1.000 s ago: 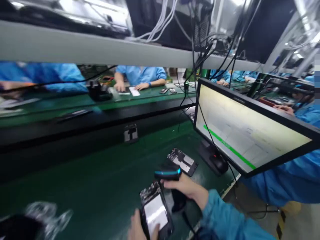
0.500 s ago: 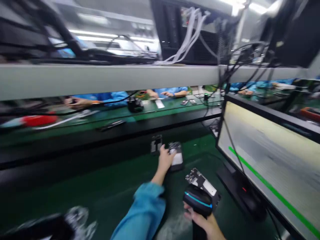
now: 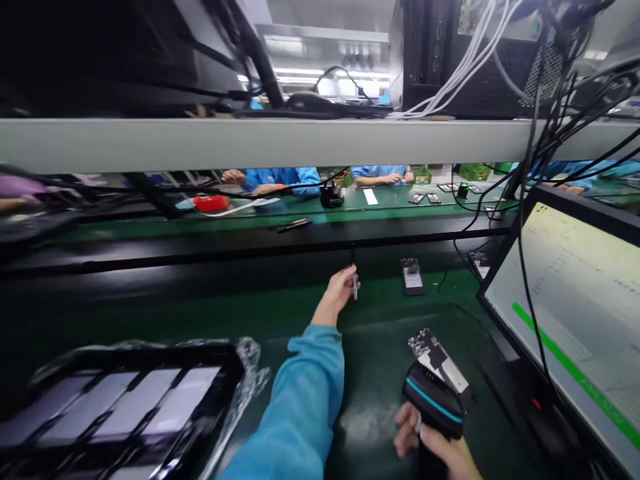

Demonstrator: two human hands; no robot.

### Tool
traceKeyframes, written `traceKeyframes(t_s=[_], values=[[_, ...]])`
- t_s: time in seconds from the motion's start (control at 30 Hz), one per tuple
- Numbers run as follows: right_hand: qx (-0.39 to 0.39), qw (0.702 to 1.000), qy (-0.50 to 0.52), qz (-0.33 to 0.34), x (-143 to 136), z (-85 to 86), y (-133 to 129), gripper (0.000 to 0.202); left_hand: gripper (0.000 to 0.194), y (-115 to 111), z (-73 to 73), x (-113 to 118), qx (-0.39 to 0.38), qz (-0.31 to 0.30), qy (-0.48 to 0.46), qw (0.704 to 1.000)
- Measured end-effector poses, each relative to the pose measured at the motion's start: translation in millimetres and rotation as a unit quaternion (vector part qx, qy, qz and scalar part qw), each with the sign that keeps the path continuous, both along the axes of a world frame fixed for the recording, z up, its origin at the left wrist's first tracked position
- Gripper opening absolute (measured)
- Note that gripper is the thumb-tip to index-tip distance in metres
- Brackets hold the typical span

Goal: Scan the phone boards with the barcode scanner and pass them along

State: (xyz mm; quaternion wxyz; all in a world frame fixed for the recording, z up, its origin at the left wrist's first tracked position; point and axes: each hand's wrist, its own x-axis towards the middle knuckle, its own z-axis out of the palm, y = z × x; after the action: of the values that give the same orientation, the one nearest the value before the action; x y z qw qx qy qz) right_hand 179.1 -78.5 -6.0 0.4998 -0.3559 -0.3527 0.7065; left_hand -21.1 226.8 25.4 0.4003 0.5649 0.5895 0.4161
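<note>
My left hand (image 3: pixel 342 287), reaching out in a blue sleeve, grips a thin phone part (image 3: pixel 355 285) held edge-on near the back of the green work surface. At the lower right my right hand (image 3: pixel 435 443) is wrapped round the handle of a black scanner (image 3: pixel 434 399) with a blue light strip. Beneath the scanner's head, partly covered by it, lies an opened phone with its circuit board showing (image 3: pixel 443 363). Another opened phone (image 3: pixel 413 277) lies flat to the right of my left hand.
A black tray with several pale screens (image 3: pixel 173 400) and crumpled clear film is at the lower left. A monitor (image 3: pixel 575 320) stands at the right, with cables hanging before it. A grey shelf (image 3: pixel 300 143) crosses above. People in blue sleeves work beyond.
The view has swung left, bringing the tray into sight. My left hand has left the phone at its right and now holds a thin part edge-on. The scanner stays in my right hand.
</note>
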Motion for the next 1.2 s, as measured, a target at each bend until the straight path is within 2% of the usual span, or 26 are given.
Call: traceKeyframes(t_s=[0.07, 0.1, 0.13, 0.2, 0.27, 0.37, 0.43, 0.53, 0.6, 0.7, 0.8, 0.87, 0.97, 1.03, 1.1, 1.2], values=[[0.005, 0.999, 0.02, 0.032, -7, 20.2, -3, 0.033, 0.07, -48, -5.1, -23, 0.014, -0.026, -0.147, 0.989], [0.005, 0.998, 0.02, 0.059, -12, 30.0, -3, 0.031, 0.07, -72, -8.9, -31, 0.021, -0.049, -0.252, 0.966], [0.003, 0.996, 0.012, 0.088, -16, 38.8, -3, 0.03, 0.07, -95, -12.7, -35, 0.024, -0.074, -0.364, 0.928], [-0.002, 0.991, -0.005, 0.13, -26, 52.1, -2, 0.031, 0.07, -134, -18.6, -37, 0.016, -0.109, -0.544, 0.832], [-0.017, 0.989, -0.019, 0.147, -35, 58.7, -3, 0.029, 0.068, -159, -21.7, -34, -0.007, -0.115, -0.624, 0.773], [-0.044, 0.987, -0.035, 0.151, -44, 59.8, -12, 0.03, 0.065, -176, -23.4, -30, -0.043, -0.111, -0.671, 0.732], [-0.051, 0.987, -0.048, 0.143, -47, 58.6, -19, 0.03, 0.059, -180, -24.3, -29, -0.069, -0.109, -0.684, 0.718], [-0.045, 0.989, -0.065, 0.125, -47, 58.2, -26, 0.028, 0.041, -183, -24.7, -28, -0.081, -0.101, -0.698, 0.704], [-0.037, 0.989, -0.07, 0.125, -46, 58.1, -28, 0.029, 0.031, -186, -23.2, -29, -0.073, -0.094, -0.705, 0.699], [-0.034, 0.988, -0.079, 0.125, -43, 56.2, -27, 0.03, 0.025, -192, -18.7, -33, -0.08, -0.083, -0.704, 0.701], [-0.049, 0.99, -0.082, 0.108, -41, 52.6, -28, 0.029, 0.028, -198, -15.6, -39, -0.084, -0.076, -0.697, 0.708], [-0.051, 0.991, -0.079, 0.097, -40, 50.6, -29, 0.027, 0.036, -201, -16.2, -43, -0.06, -0.09, -0.691, 0.715], [-0.038, 0.991, -0.082, 0.094, -40, 48.9, -31, 0.026, 0.052, -203, -19.7, -46, -0.017, -0.101, -0.659, 0.745], [-0.042, 0.99, -0.078, 0.109, -41, 47.6, -31, 0.025, 0.055, -202, -21.2, -47, -0.008, -0.084, -0.645, 0.76], [-0.056, 0.988, -0.055, 0.132, -43, 45.7, -30, 0.025, 0.049, -201, -20.9, -46, -0.027, -0.072, -0.66, 0.747], [-0.072, 0.984, 0.003, 0.166, -50, 42.6, -30, 0.027, 0.044, -200, -18.3, -44, -0.078, -0.078, -0.694, 0.711]])
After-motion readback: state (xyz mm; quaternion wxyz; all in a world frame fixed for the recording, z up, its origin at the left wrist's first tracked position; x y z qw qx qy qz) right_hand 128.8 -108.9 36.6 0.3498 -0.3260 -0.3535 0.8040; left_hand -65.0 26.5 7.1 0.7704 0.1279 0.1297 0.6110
